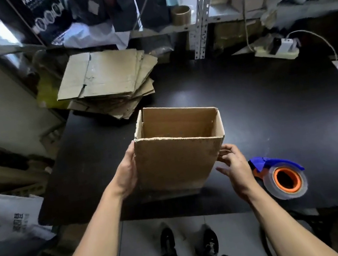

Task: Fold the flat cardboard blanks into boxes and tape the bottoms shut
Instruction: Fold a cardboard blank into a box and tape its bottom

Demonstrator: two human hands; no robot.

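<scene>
box [176,162]: stands upright on the black desk [272,110], top open, near the front edge.
left hand [126,173]: flat palm pressed on the left wall of the box, fingers hidden behind it.
right hand [235,168]: fingers spread, fingertips touching the right front corner.
flat blanks [106,80]: untidy pile at far left of the desk.
tape dispenser [283,178]: just right of the right hand.

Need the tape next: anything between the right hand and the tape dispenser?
Nothing: in the head view only bare black table separates the right hand from the tape dispenser.
</scene>
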